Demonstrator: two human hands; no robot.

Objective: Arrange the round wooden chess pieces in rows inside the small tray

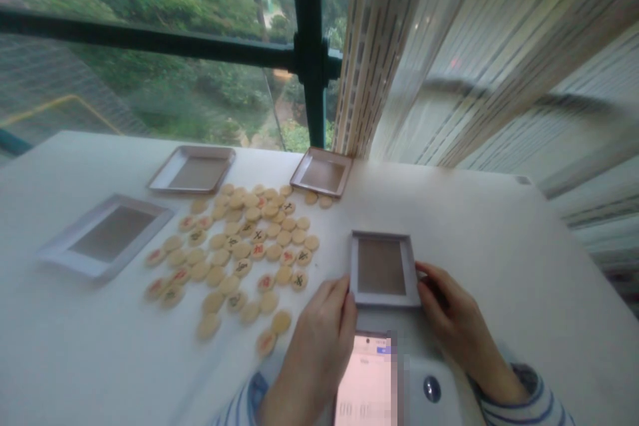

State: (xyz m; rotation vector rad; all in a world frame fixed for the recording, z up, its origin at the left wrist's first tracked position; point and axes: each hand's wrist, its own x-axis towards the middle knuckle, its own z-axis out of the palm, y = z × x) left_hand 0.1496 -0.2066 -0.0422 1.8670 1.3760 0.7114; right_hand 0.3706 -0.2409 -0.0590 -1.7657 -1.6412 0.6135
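Observation:
A small grey-rimmed shallow box (383, 267) with a brown inside sits on the white table in front of me. My left hand (324, 333) grips its left edge, fingers closed together. The opposite edge is between the thumb and fingers of my right hand (452, 316). Beside my left hand lie many round wooden xiangqi pieces (242, 249), spread loosely; some show red or black characters, others are plain side up. Just below the box, close to my left wrist, rests a lit phone (367, 373), partly blurred out.
Three more shallow boxes stand on the white table (479, 226): one at the far left (217, 185), one near left (107, 273), one at the back middle (344, 186). A white object with an oval button (432, 388) is beside the phone. Window and curtain (374, 46) border the back.

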